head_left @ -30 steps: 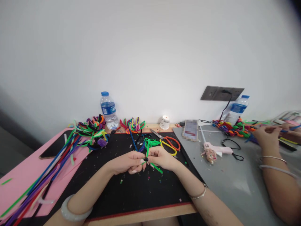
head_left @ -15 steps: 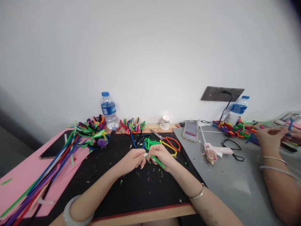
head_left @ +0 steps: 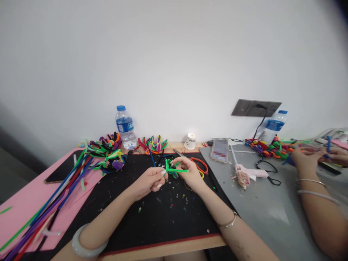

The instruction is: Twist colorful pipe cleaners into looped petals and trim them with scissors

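Note:
My left hand [head_left: 149,183] is closed, pinching a green pipe cleaner [head_left: 178,170] between thumb and fingertips near a bent or crossed part of it. One straight length sticks out to the right, across my right hand [head_left: 191,175]. That hand's fingers are curved and apart around the free length, and no firm grip shows. Just behind the fingers lies a bundle of green and dark pipe cleaners [head_left: 173,175], partly hidden. Scissors [head_left: 199,165] with orange and yellow handles lie behind my right hand, which covers part of them.
Long coloured pipe cleaners [head_left: 58,197] and a phone [head_left: 63,170] lie on the pink sheet at left. A water bottle [head_left: 125,127] and a white paper cup [head_left: 190,141] stand by the wall. A glue gun [head_left: 252,172] lies at right, near a co-worker's hands [head_left: 307,157].
My hands have moved slightly apart. The green pipe cleaner's free length has swung up from a downward slant to nearly level, and my right fingers have loosened from their pinch.

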Motion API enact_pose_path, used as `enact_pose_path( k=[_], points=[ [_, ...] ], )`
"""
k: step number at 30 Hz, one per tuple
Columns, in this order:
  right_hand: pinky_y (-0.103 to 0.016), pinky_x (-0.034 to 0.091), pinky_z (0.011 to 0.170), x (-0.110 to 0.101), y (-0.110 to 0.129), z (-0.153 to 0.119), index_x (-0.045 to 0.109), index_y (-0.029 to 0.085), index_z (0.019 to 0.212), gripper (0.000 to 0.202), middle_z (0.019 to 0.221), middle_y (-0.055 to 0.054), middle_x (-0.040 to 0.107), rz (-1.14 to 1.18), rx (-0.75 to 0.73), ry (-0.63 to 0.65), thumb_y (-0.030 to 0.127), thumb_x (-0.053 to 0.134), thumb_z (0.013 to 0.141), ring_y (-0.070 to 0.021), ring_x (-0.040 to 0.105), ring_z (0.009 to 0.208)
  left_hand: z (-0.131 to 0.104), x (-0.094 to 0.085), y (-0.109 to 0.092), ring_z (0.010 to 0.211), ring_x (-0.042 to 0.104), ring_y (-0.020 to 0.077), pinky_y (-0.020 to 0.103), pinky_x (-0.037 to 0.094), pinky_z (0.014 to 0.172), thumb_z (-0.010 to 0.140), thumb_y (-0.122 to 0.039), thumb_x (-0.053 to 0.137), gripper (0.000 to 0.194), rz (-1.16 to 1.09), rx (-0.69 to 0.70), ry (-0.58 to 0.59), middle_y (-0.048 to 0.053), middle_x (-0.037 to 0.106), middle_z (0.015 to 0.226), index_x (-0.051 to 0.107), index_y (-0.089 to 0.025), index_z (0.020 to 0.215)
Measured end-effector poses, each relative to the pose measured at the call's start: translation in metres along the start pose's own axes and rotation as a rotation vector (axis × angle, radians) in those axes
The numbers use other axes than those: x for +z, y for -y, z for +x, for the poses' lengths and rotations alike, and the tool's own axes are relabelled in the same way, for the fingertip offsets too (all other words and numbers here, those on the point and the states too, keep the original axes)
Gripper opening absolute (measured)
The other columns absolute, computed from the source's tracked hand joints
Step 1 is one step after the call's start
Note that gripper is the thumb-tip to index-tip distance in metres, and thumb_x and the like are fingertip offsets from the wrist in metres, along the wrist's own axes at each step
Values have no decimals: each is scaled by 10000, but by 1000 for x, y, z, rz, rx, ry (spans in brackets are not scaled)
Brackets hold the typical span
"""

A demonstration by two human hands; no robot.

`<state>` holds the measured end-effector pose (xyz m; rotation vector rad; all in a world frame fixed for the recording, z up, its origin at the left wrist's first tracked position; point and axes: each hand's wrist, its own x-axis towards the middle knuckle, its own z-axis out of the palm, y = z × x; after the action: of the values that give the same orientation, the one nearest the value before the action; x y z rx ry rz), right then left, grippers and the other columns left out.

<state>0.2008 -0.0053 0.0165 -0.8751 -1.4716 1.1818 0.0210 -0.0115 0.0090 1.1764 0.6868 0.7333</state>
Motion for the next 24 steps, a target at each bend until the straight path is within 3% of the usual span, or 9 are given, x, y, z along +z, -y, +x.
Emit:
enact_pose_path(
  k=[2,4,9,12,24],
  points=[
    [-214,397,601,-1,5,-1,613,200,947,303,1025,-32,575,-114,-106,78,121,609,655,-80,481,652,-2,-1,-2,388,143,23,184,96,379,777,-402,533,289,-49,-34,33,-71,351,447,498,-127,694],
    [-231,400,657,-2,9,-2,618,209,984,321,1070,-39,563,-181,-122,189,131,613,673,-102,495,730,-3,-2,-3,390,153,24,184,101,379,772,-385,549,275,-79,-67,70,-70,345,450,496,-125,700],
    [-225,363,585,-2,5,-3,653,164,806,113,768,-20,595,-292,-151,217,200,627,701,-107,481,651,-4,-3,-1,395,163,25,184,107,375,775,-382,547,275,-78,-121,128,-64,356,464,508,-114,725],
    [-219,348,563,-2,2,-2,632,152,735,56,690,-2,571,-343,-154,203,200,614,712,-97,459,601,-4,-2,0,397,160,24,189,100,375,781,-387,538,283,-52,-134,148,-60,364,474,519,-110,725],
    [-184,281,506,-2,1,-4,538,143,647,139,563,48,427,-560,-138,298,202,529,772,-67,368,528,-4,0,2,380,265,35,190,141,376,804,-402,474,300,139,-80,124,-40,439,484,532,-115,738]
  ],
)
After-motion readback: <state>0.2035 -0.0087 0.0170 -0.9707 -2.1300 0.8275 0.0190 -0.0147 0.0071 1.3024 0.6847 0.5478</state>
